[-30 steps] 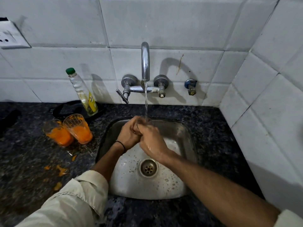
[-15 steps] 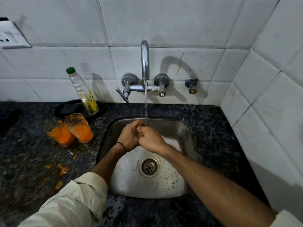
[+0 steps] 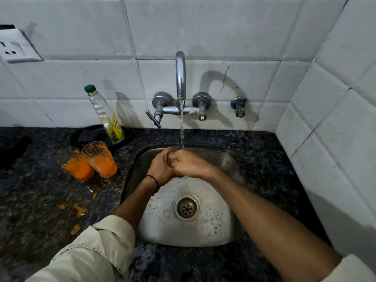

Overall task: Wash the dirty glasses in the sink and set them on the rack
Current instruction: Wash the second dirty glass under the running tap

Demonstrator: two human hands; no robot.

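Counter unchanged. Sink wet, bubbles seen round drain. Left hand and right hand pressed together over far part of sink, fingers curled into each other, struck by water from tap. Clear rim was seen between hands 1 s ago; whether anything is gripped now cannot be told. Two orange-smeared glasses stood touching on counter left of sink, not moved since. Bottle set just beyond them by wall. Orange spill scattered nearer.

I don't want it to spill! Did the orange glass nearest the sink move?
No. The orange glass stays in front of the bottle, left of the sink.
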